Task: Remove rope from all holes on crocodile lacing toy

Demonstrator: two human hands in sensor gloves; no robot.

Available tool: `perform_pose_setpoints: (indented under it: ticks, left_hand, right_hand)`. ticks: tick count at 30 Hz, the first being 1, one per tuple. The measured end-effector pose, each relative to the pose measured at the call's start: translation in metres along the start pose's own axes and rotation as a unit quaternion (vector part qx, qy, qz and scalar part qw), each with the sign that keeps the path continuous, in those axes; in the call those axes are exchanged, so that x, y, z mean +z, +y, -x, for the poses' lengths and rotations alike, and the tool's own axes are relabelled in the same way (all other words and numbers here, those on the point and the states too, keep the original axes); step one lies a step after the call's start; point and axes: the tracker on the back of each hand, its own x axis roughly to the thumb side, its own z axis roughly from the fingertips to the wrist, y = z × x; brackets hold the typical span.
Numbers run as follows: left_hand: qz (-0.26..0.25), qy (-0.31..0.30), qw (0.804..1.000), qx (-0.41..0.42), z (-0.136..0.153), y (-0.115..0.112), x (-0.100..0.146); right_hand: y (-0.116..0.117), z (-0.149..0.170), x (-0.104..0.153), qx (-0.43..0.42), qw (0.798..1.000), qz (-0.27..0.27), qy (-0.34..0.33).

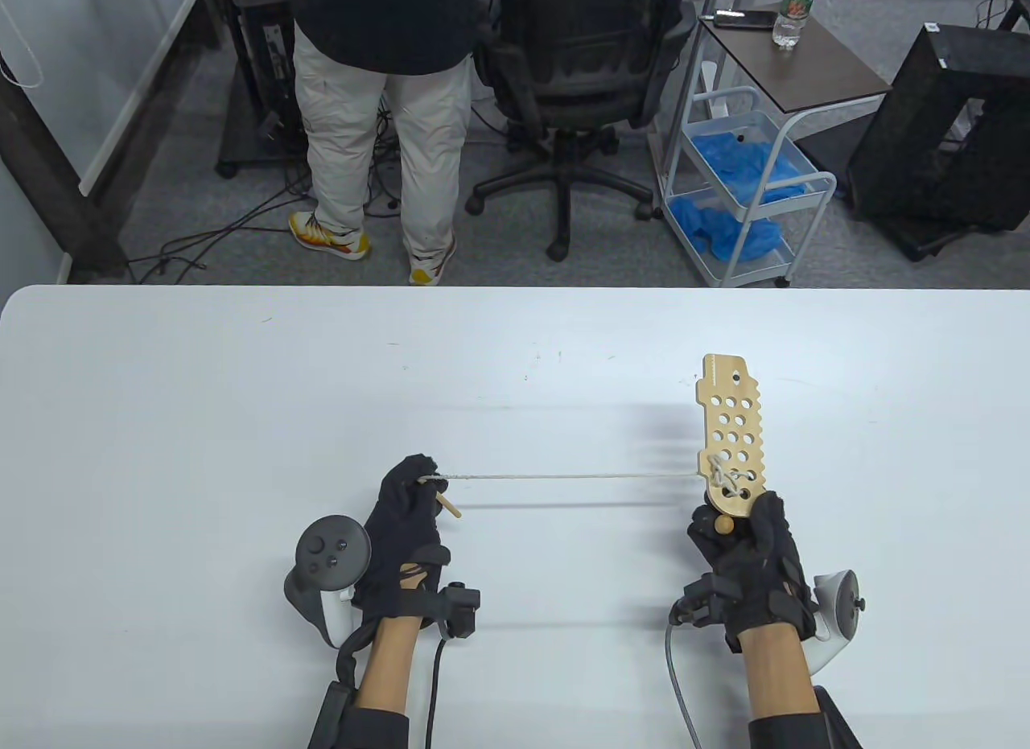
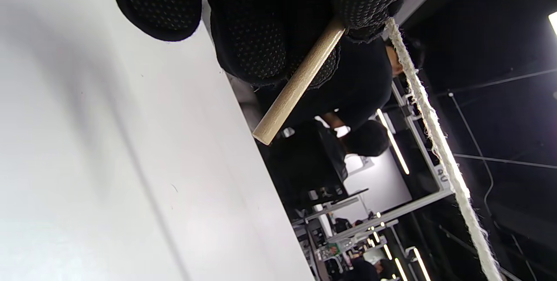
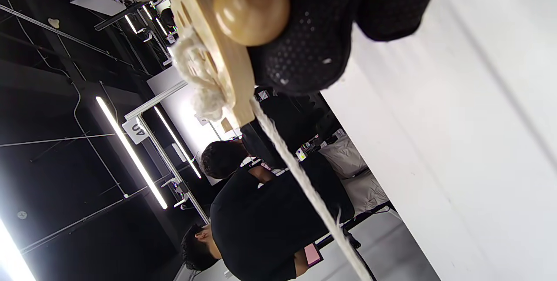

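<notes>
The wooden crocodile lacing board has many holes and is held up above the white table on the right. My right hand grips its near end, by a round wooden knob. A cream rope is laced through a few holes near that end. It runs taut to the left to my left hand. My left hand grips the rope together with its wooden needle.
A person stands beyond the far table edge beside an office chair. A white cart with blue cloths and a side table with a bottle stand at the back right.
</notes>
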Motion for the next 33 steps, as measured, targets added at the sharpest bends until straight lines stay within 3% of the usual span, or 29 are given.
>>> perform_pose_setpoints:
  ticks: [33]
  left_hand:
    - [-0.014,0.058,0.996,0.072,0.016,0.009,-0.003]
  right_hand:
    - [-0.005,-0.002,0.001,-0.028,0.999,0.024,-0.003]
